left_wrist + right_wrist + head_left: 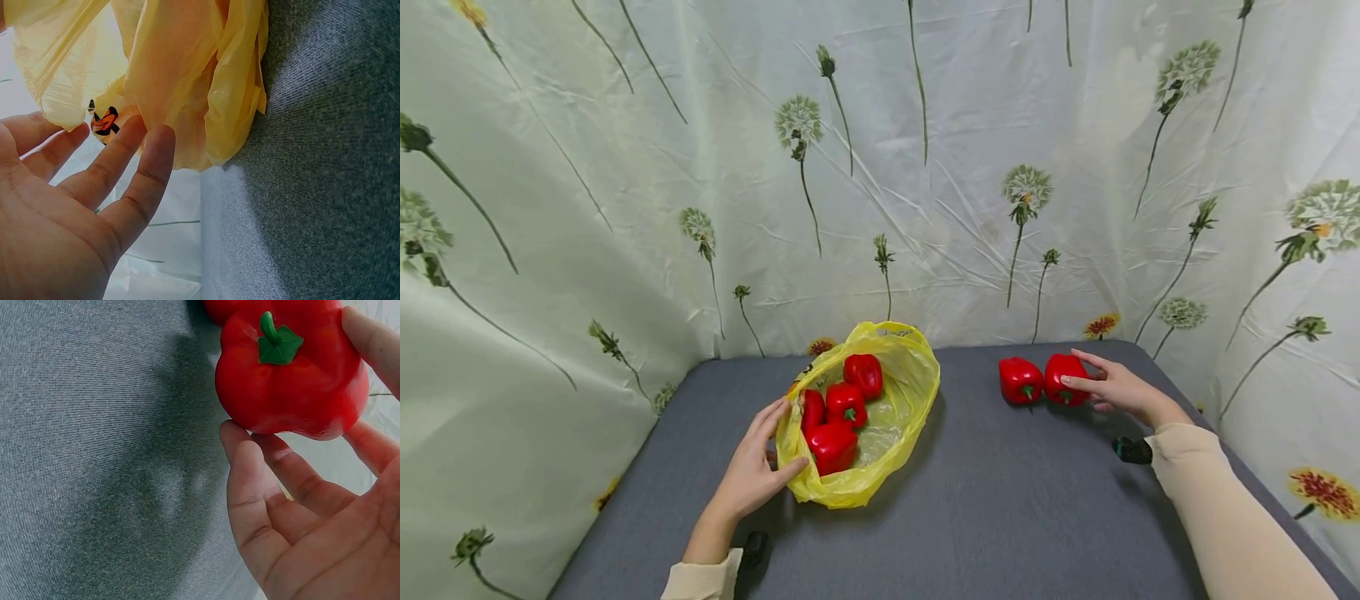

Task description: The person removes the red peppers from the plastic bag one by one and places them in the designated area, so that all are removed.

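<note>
A yellow plastic bag [917, 425] lies with its mouth wide, several red bell peppers [835, 447] inside it. Against the bag's left side rests my left hand [752, 467], its fingers fairly straight; the left wrist view shows the fingertips touching the thin yellow plastic [181, 75]. On the right, my right hand [1127, 392] has thumb and fingers around a red bell pepper [1063, 379] with a green stem [279, 344]. Just left of that one, almost touching it, sits another red bell pepper [1020, 381]. The far side of the gripped pepper is hidden.
The grey cloth-covered table [985, 517] runs back to a pale curtain [955, 250] printed with dandelions, which also hangs along both sides. A dark band [1131, 451] is at the right wrist, another [754, 550] at the left.
</note>
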Demonstrator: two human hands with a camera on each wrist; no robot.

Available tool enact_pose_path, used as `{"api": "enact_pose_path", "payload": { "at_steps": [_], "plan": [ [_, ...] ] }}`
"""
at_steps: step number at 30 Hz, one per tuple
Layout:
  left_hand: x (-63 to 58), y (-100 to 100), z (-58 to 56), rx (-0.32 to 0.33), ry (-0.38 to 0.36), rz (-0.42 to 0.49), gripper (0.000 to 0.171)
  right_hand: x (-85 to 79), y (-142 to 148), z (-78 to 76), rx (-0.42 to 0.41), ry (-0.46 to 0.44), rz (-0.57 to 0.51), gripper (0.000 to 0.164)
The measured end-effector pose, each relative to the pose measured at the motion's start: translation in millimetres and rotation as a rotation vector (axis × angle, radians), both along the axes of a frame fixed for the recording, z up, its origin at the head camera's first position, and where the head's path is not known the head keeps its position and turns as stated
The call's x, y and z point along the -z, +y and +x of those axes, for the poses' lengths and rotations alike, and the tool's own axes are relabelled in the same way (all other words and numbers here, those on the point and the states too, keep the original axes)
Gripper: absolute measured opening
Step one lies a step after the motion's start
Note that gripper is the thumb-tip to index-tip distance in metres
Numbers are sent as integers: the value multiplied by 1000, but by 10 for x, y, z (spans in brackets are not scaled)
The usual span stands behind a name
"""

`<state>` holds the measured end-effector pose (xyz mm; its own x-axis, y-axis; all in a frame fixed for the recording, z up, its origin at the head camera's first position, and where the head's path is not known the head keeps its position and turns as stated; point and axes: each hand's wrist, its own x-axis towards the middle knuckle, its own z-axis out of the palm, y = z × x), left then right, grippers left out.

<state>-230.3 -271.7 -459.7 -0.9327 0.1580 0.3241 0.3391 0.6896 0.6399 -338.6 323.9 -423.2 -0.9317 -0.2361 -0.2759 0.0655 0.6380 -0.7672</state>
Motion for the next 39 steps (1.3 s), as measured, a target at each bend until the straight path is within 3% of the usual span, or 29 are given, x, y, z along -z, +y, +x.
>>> {"api": "enact_pose_path", "payload": {
  "at_steps": [22,39],
  "plan": [
    [-2,4,0,8,-11,5,91,83,-6,2,20,-50,-2,96],
    [4,10,-2,8,-4,6,90,154,-27,-9,42,-16,-6,88]
  ]
}}
